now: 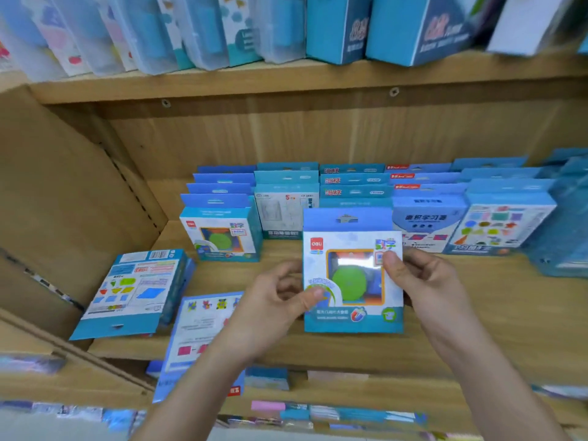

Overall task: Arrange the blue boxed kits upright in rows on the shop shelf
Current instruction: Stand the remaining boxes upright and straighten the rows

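Both hands, the left hand [280,300] and the right hand [423,281], pinch one blue boxed kit [353,272] upright by its side edges. It is in front of the standing rows [356,198] on the wooden shelf [477,300]. Left of it, another kit [136,291] lies flat, back side up.

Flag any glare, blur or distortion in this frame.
Head view: glare streaks the window of the kit; upper boxes and the lower edge are blurred; the shelf bows from wide-angle distortion; left hand and right hand, pinching the kit, look fairly sharp.

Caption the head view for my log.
A blue boxed kit held upright by left hand and right hand before rows of standing kits; two flat kits lie left.
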